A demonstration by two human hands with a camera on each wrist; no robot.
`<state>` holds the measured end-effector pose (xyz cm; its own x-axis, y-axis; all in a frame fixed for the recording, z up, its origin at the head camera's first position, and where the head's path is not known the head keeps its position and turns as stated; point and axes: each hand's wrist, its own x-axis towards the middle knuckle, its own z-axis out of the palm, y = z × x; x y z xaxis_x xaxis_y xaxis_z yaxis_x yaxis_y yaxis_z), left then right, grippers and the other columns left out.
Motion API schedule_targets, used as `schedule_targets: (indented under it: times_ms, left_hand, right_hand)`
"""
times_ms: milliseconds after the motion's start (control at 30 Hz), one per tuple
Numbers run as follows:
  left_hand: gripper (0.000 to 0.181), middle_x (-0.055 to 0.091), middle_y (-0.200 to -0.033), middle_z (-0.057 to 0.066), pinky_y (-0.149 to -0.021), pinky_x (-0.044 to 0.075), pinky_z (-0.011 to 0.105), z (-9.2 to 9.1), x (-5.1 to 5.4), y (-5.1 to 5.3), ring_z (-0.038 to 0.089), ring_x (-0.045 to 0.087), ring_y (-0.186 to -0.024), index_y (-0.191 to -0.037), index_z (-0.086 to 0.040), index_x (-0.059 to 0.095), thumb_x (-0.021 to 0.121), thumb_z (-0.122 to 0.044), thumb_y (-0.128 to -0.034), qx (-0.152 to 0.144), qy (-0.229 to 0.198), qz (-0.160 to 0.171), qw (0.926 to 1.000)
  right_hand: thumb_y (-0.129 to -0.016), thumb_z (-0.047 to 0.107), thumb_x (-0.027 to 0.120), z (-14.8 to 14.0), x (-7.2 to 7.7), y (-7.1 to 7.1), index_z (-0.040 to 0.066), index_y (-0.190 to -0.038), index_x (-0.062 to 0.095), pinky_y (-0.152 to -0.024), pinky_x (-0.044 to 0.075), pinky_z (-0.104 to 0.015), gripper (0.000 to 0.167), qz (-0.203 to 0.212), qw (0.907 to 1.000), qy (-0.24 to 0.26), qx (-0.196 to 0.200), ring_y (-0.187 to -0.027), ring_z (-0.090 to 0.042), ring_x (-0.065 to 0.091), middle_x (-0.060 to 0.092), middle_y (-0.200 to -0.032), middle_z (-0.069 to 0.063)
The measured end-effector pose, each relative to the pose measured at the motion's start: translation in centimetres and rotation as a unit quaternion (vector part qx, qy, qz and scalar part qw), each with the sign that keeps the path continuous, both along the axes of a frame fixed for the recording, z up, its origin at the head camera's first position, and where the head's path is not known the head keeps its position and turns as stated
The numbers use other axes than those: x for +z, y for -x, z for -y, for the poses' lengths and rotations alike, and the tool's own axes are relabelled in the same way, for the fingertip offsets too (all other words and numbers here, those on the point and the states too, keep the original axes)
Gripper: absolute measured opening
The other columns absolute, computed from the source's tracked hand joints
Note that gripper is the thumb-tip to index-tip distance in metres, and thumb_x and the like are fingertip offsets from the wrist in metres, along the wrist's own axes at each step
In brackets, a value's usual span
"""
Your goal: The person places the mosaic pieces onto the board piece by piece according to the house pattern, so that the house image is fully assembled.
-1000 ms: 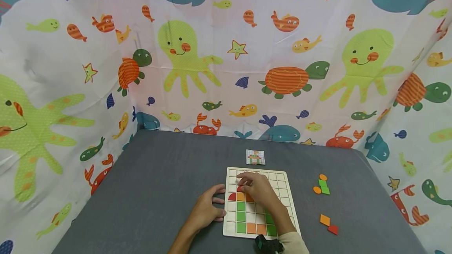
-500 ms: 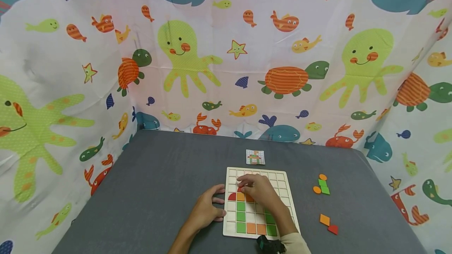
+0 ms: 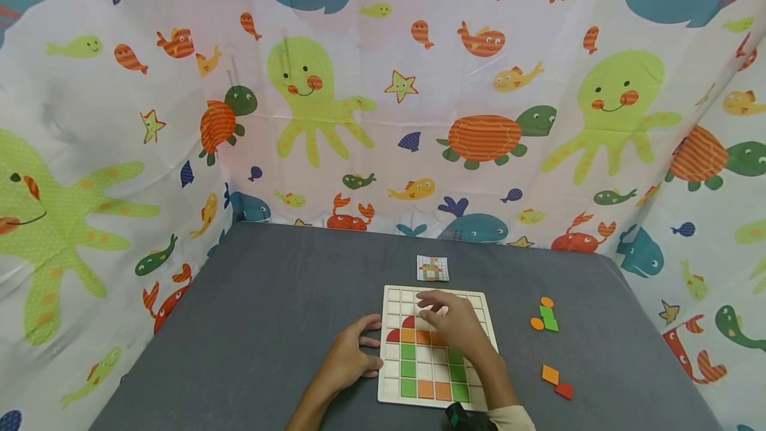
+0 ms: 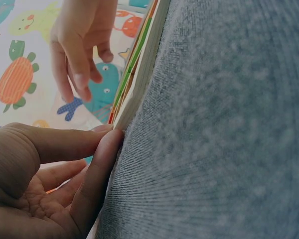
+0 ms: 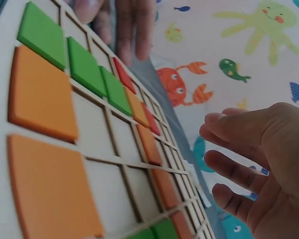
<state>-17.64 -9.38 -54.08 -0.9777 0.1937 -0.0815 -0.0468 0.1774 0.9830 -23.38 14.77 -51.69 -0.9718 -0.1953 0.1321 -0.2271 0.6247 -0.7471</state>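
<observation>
The wooden grid board (image 3: 391,388) lies on the grey cloth, with green, orange and red tiles in its cells. My left hand (image 3: 349,359) rests at the board's left edge, thumb and fingertips touching the side; the left wrist view shows this contact up close. Above the upper part of the board hovers my right hand (image 3: 457,324), fingers loosely bent and holding nothing. Just left of it a curved red tile (image 3: 409,322) sits in a cell above an orange tile (image 3: 408,336). Another curved red tile (image 3: 393,336) lies one row lower. My right hand covers some right-hand cells.
A small printed pattern card (image 3: 432,269) lies behind the board. To the right are loose orange discs (image 3: 536,324), green tiles (image 3: 550,324), an orange square (image 3: 550,373) and a red piece (image 3: 564,390). A sea-animal curtain (image 3: 359,85) surrounds the table (image 3: 287,298).
My right hand has let go of the curved red tile, which stays in its cell, and has drawn away to the right. The left hand has kept its place.
</observation>
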Motion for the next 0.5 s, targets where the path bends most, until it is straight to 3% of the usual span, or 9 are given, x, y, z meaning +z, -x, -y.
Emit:
schedule_targets:
  times_ms: [300,500]
  left_hand:
    - [0.083,0.058,-0.147,0.02,-0.059,0.065,0.041,0.0,-0.2,0.0,0.031,0.067,-0.112,-0.15,-0.003,0.055,0.079,0.02,-0.0748,-0.001,0.0,-0.005,1.0]
    - [0.082,0.059,-0.145,0.02,-0.058,0.065,0.041,0.0,-0.2,0.0,0.031,0.067,-0.111,-0.15,-0.003,0.055,0.08,0.019,-0.0743,0.0,0.002,-0.009,1.0]
  right_hand:
    - [-0.096,0.013,0.08,-2.9,0.7,-0.3,0.019,-0.129,0.075,-0.082,0.056,-0.036,0.035,-0.052,0.9984,0.005,-0.024,-0.098,-0.016,0.067,0.078,-0.109,0.001]
    - [-0.096,0.014,0.08,-5.1,1.1,-0.7,0.015,-0.133,0.074,-0.082,0.056,-0.035,0.038,-0.077,0.9961,-0.007,-0.043,-0.099,-0.018,0.068,0.078,-0.11,-0.002]
